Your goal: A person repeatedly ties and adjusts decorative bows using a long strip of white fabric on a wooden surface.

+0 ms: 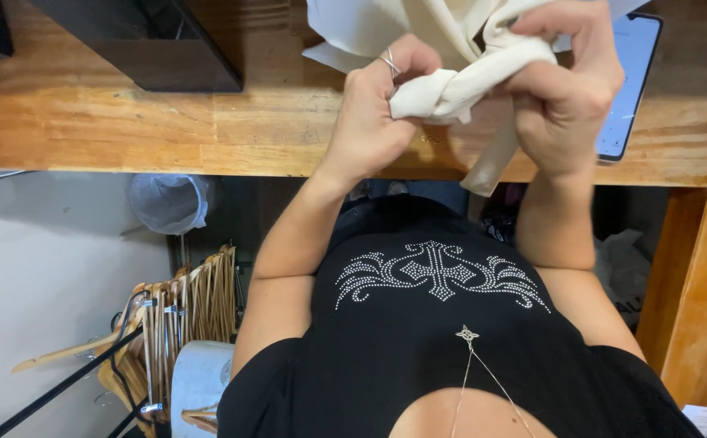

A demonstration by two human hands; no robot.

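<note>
Both my hands hold a cream cloth (459, 81) above the front edge of a wooden table (167, 122). My left hand (374, 105), with a ring on one finger, is closed on a knotted, twisted part of the cloth. My right hand (564, 81) grips the same twisted band from the right, with fingers curled over it. A loose end of the cloth hangs down past the table edge between my wrists. The rest of the cloth lies bunched on the table behind my hands.
A phone with a lit screen (633, 81) lies on the table behind my right hand. A black box (159, 40) stands at the back left. Below the table are a bin lined with a plastic bag (171, 203) and several wooden hangers (183, 316) on a rack.
</note>
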